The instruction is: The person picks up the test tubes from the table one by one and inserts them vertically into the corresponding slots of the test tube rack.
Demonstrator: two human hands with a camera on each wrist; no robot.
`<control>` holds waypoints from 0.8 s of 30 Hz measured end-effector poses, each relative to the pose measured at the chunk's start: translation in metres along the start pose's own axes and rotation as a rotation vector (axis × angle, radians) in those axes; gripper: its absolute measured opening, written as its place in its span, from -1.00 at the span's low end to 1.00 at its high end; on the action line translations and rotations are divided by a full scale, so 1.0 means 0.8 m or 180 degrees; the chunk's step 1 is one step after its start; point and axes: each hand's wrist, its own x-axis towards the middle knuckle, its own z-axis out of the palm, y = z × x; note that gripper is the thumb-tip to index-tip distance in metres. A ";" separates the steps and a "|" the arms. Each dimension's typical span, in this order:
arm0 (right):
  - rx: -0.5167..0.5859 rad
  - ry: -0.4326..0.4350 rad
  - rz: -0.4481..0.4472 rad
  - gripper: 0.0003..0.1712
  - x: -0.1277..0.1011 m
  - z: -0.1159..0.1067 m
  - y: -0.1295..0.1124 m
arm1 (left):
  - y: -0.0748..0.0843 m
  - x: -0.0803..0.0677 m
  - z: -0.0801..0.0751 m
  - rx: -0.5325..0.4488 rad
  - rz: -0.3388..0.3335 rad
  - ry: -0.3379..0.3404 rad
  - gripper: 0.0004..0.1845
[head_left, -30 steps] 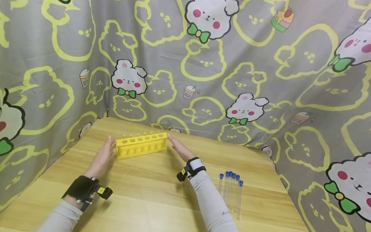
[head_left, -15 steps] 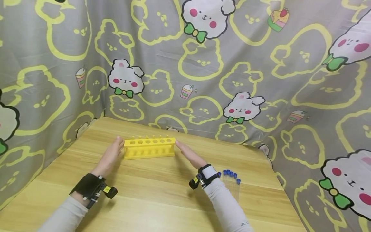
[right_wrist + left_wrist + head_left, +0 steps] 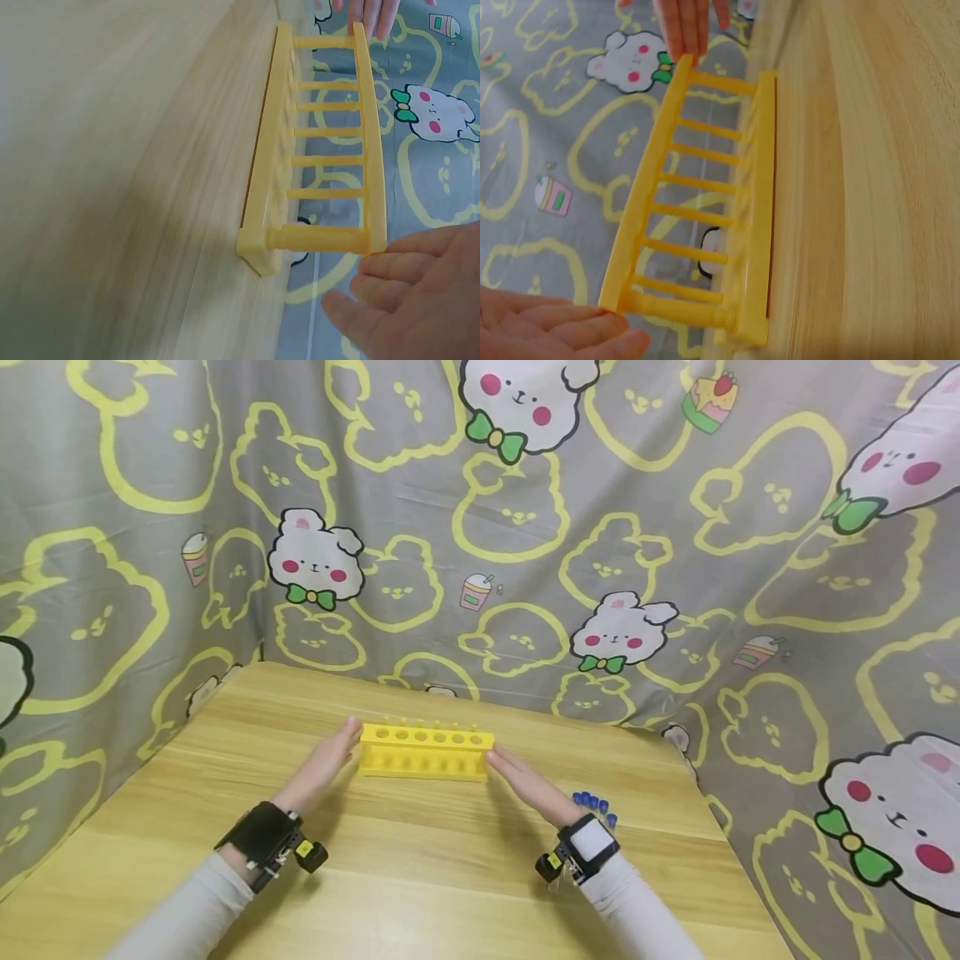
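Head view overlooks; wrist views closely share the rack (image 3: 425, 750).

We see a light wooden table (image 3: 420, 860) with a printed cloth hanging behind its far and side edges. On it stands a yellow rack (image 3: 424, 752), set toward the far edge, its long side facing us. To the right, nearer the right edge, lie several clear tubes (image 3: 594, 800) with blue caps, side by side, mostly hidden behind a wrist.

Rack (image 3: 425, 751) on table (image 3: 420, 877), between hands; tubes (image 3: 592, 800) right.
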 end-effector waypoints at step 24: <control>-0.0754 0.0404 0.0035 -0.16 -0.061 -0.020 0.026 | 0.007 0.026 0.038 0.1618 0.0530 0.0013 -0.33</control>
